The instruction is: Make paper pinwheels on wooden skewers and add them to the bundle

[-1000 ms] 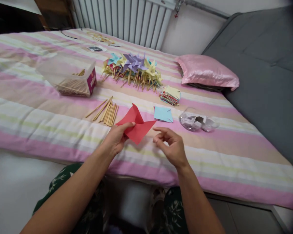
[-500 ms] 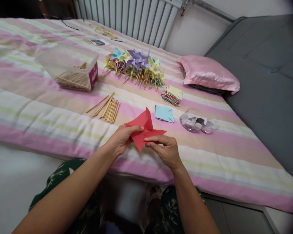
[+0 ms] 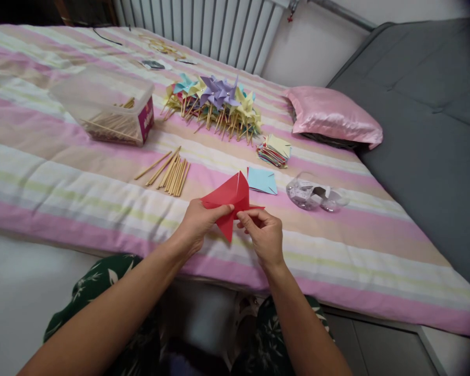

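Above the front edge of the bed I hold a red paper pinwheel point(image 3: 229, 192), partly folded, between both hands. The thumb of my left hand point(image 3: 199, 222) presses near its centre from the left, with the other fingers mostly behind the paper. My right hand point(image 3: 264, 235) pinches the paper just right of the centre. One red point hangs down below the thumbs. A light blue cut paper square point(image 3: 262, 180) lies just beyond my right hand. To the left rests a loose bunch of wooden sticks point(image 3: 174, 175).
A clear plastic tub point(image 3: 102, 104) of sticks stands at the left. Finished pinwheels point(image 3: 219, 99) are heaped behind, near a stack of cut paper squares point(image 3: 274, 150). Clear plastic containers point(image 3: 313, 193) sit at the right, below a pink pillow point(image 3: 332, 115). Striped bedding point(image 3: 356, 250) lies underneath.
My right hand has moved up and left towards the pinwheel's centre, and the red paper there is bent inward. My left hand keeps its hold.
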`<action>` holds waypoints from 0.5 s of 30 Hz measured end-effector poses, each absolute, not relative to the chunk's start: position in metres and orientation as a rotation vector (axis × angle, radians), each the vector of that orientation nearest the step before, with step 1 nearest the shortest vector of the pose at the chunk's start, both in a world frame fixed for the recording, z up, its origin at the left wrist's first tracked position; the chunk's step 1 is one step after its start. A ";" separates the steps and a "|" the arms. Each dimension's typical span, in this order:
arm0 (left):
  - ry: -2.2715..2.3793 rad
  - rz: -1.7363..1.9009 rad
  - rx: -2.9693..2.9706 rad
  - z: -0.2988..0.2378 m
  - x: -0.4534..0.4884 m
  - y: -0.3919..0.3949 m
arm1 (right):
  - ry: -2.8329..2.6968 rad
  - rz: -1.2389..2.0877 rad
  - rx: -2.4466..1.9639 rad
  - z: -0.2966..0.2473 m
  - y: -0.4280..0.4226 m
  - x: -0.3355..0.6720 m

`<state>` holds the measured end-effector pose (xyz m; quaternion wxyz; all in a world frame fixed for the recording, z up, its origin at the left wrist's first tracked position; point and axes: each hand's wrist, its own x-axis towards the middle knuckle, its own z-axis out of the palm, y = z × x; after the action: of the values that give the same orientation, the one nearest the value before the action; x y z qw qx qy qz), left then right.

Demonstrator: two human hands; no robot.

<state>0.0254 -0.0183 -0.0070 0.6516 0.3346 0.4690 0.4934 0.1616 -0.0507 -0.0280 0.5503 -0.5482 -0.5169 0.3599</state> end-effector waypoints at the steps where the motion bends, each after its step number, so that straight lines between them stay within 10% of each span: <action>1: 1.064 1.121 0.764 -0.007 0.026 -0.019 | -1.213 0.858 -1.300 -0.028 -0.051 0.161; 15: 1.083 1.123 0.845 -0.009 0.028 -0.020 | -1.093 0.886 -1.346 -0.028 -0.051 0.161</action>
<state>0.0283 -0.0200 -0.0092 0.6317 0.3694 0.4731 0.4907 0.1612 -0.0507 -0.0277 0.5622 -0.5717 -0.4642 0.3764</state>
